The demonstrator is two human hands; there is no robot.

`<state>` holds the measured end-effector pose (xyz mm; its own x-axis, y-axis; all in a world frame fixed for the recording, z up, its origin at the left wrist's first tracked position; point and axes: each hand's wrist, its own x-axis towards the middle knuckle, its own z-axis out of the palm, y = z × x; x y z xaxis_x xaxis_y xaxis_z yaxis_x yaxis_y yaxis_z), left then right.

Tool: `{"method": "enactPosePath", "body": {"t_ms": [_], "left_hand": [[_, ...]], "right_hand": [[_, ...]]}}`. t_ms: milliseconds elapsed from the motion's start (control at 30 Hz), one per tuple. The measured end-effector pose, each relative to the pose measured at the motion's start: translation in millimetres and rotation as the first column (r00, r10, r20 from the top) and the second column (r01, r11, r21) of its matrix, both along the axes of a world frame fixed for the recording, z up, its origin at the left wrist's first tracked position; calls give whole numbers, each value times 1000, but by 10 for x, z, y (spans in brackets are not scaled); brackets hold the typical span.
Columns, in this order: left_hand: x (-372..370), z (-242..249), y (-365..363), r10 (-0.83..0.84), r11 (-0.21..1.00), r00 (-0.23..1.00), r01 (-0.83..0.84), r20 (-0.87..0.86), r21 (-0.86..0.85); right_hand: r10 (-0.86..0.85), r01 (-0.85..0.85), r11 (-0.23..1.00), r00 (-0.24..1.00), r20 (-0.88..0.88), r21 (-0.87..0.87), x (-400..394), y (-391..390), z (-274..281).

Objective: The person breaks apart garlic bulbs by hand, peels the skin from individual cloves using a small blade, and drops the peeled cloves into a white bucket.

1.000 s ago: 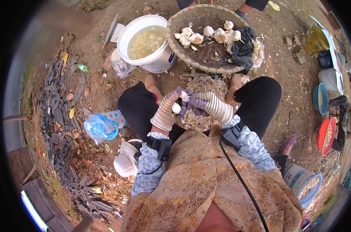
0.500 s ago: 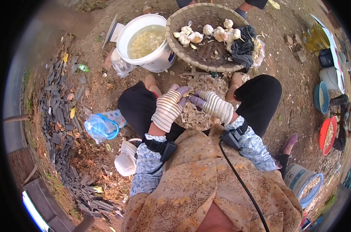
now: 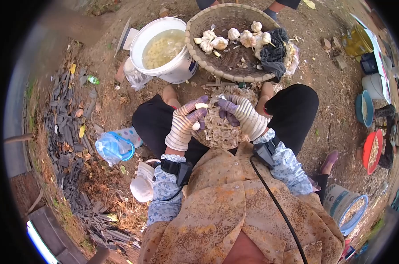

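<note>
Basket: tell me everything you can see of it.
The basket is round, wide and brown, woven of what looks like bamboo, with a thick, paler bound rim. It sits mouth up, right of the bucket; whether they touch is unclear. Garlic bulbs lie inside, and a dark cloth lies at its right side.

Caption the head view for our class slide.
Gloved left hand holds white garlic cloves above loose skins, bulbs in basket beyond.
</note>
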<state>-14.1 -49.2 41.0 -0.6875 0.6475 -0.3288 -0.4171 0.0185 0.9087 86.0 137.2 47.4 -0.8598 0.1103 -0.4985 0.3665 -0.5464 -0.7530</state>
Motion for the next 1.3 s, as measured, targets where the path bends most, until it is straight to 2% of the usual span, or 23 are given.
{"method": "enactPosePath", "body": {"t_ms": [67, 133, 300, 367, 500, 567, 600, 667, 700, 767, 800, 867, 900, 933, 967, 1000, 1067, 1100, 1133, 1167, 1200, 1267, 1300], "left_hand": [[87, -51, 98, 29, 999, 999, -30, 40, 23], [146, -75, 181, 40, 990, 993, -55, 110, 133], [172, -98, 200, 9, 989, 989, -30, 149, 143], [156, -116, 172, -37, 996, 993, 28, 113, 86], [175, -135, 195, -45, 998, 999, 44, 14, 54], [162, -232, 159, -57, 990, 979, 29, 198, 140], [163, -223, 162, -55, 990, 978, 27, 199, 140], [167, -195, 183, 4, 971, 919, -97, 393, 218], [162, -190, 198, 6, 971, 919, -100, 395, 217], [162, -192, 242, 114, 980, 983, -136, 147, 146], [177, -201, 264, 115, 980, 982, -137, 151, 147], [199, -215, 299, 142, 988, 966, -152, -217, -29], [201, -206, 307, 106, 990, 932, -133, -347, -56], [191, -182, 275, 107, 989, 931, -135, -348, -58], [178, -142, 228, 69, 997, 989, -74, -128, -33], [171, -109, 210, 18, 1000, 995, -19, 97, 6], [171, -187, 240, 13, 1000, 999, -12, 35, -27], [154, -192, 223, 8, 1000, 992, -7, 123, -10], [127, -204, 207, 2, 1000, 978, -3, 210, 8], [74, -258, 181, -36, 987, 936, -21, 351, 156], [44, -234, 178, -34, 987, 937, -23, 348, 156], [-15, -154, 162, 52, 971, 882, -155, 469, 184], [-80, -142, 148, 61, 974, 882, -155, 467, 167]], "right_hand": [[10, -10, 1000, 1000, -15, -11, -24, -83, 0], [27, -28, 1000, 994, -108, -12, -39, -119, -36], [-8, 7, 1000, 997, -78, -15, 39, -68, 10], [18, -19, 1000, 998, -59, -17, 38, -27, 22], [41, -38, 999, 997, -68, 37, 4, -26, -1], [-16, 22, 989, 999, -46, 143, -24, -106, -55], [-14, 21, 990, 999, -45, 142, -19, -108, -58], [-11, 18, 987, 999, -45, 161, -12, -112, -68], [-8, 15, 987, 999, -44, 160, -14, -121, -58], [-11, 37, 947, 997, -81, 320, -22, -132, -22], [-10, 35, 946, 997, -78, 322, -27, -140, -55], [-17, 76, 872, 992, -126, 483, -45, -164, -147], [-14, 74, 873, 992, -127, 483, -55, -170, -142], [-34, 92, 905, 989, -145, 415, -51, -182, -130], [-55, 108, 933, 985, -161, 344, -45, -192, -121], [-54, 107, 933, 986, -160, 344, -41, -194, -116], [-34, 112, 935, 973, -229, 337, -35, -198, -114], [-32, 110, 935, 973, -229, 336, -30, -182, -121], [-24, 52, 983, 987, -161, 174, -19, -138, -135], [-3, 4, 1000, 995, -95, 4, -5, -95, -145], [-1, 1, 1000, 995, -98, 4, 7, -62, -132], [-52, 46, 991, 997, -48, -122, 31, 2, -63], [-35, 30, 993, 998, -48, -113, 32, 46, -29]]}}
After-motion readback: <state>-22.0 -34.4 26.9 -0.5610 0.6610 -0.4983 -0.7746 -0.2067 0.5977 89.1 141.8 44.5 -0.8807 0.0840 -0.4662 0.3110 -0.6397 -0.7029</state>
